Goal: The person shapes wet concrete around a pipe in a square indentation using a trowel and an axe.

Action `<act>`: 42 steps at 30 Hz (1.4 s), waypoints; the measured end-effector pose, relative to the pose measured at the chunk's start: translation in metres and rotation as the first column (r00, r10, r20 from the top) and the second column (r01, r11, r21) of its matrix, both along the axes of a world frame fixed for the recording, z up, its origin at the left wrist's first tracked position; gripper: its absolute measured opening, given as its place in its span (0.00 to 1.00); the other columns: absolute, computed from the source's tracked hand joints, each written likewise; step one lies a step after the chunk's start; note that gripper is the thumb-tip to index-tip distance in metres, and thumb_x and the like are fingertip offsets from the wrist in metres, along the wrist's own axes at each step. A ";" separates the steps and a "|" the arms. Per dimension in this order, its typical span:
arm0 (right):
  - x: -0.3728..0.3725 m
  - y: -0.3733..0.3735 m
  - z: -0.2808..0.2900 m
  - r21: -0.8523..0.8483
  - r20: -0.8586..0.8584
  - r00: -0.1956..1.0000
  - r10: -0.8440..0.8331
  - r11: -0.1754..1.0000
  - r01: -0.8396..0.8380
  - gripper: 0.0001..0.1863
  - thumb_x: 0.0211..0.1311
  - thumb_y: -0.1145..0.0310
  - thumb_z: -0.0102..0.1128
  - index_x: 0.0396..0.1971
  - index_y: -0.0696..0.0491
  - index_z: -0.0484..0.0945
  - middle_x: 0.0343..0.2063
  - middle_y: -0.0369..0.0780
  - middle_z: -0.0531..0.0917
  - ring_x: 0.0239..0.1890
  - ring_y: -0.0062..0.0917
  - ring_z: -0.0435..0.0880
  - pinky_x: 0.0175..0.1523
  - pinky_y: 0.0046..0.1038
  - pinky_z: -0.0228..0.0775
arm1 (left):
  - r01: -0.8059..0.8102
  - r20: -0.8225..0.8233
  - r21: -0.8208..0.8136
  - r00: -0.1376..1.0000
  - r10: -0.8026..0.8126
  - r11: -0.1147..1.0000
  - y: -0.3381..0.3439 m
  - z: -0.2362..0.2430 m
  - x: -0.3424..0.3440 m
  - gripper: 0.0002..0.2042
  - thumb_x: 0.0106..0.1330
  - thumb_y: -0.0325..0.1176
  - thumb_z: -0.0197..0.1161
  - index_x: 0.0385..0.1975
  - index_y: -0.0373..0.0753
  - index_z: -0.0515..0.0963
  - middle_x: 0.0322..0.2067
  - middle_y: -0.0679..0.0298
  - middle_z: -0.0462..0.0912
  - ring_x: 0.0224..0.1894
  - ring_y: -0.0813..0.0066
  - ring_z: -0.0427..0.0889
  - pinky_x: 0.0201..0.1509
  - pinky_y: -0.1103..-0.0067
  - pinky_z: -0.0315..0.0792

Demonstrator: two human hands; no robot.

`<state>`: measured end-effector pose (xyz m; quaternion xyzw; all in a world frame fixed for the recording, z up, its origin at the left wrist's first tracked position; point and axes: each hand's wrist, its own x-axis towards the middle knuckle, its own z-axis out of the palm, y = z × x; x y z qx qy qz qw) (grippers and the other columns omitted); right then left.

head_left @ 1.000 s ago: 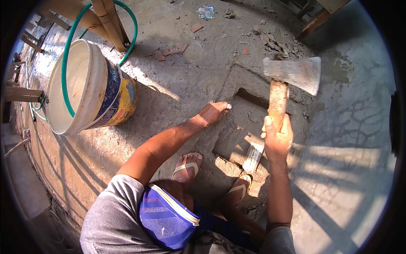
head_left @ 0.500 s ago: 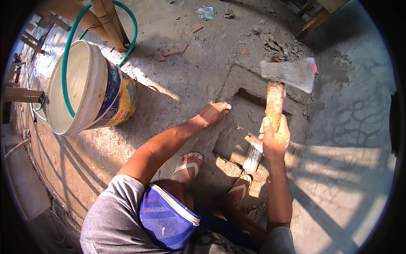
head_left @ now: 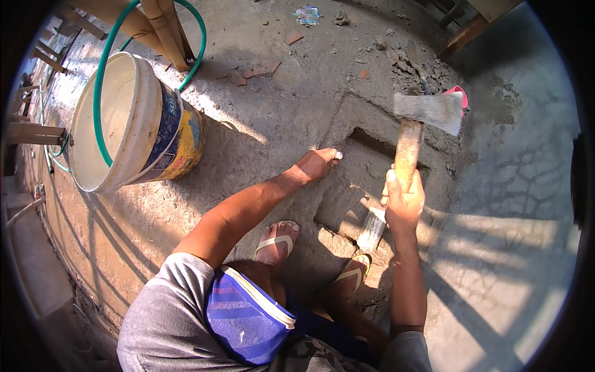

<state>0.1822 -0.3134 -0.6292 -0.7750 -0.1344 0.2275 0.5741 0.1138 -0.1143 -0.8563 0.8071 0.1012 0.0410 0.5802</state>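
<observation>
My right hand (head_left: 404,201) is wrapped round the wooden handle of a hatchet (head_left: 427,111), raised above the ground with its grey head farthest from me. My left hand (head_left: 316,164) is closed low over the left edge of a shallow rectangular pit (head_left: 347,186). A small pale end pokes out by its thumb; the rest of what it grips is hidden. A whitish pipe (head_left: 372,230) lies in the pit's near part, below my right hand. The hatchet covers part of the pit's far right side.
A large bucket (head_left: 127,124) stands at the left with a green hose (head_left: 98,105) running across it. Behind are bamboo posts (head_left: 164,31) and broken tile pieces (head_left: 263,69). A pink cup (head_left: 460,94) and rubble (head_left: 403,62) lie at the far right, beside a cement wall (head_left: 514,155).
The hatchet head has shifted a little to the right and more of the pink cup shows behind it. My left hand stays at the pit's edge. The whole view has moved slightly.
</observation>
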 end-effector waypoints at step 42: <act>-0.007 0.001 0.022 0.282 0.207 0.905 -0.372 0.908 0.309 0.16 0.67 0.74 0.64 0.51 0.62 0.72 0.23 0.35 0.78 0.25 0.14 0.76 0.32 0.17 0.68 | -0.391 -0.047 -0.410 0.911 0.409 0.824 0.018 0.004 0.007 0.06 0.75 0.29 0.56 0.39 0.34 0.78 0.38 0.62 0.85 0.41 0.76 0.83 0.47 0.77 0.77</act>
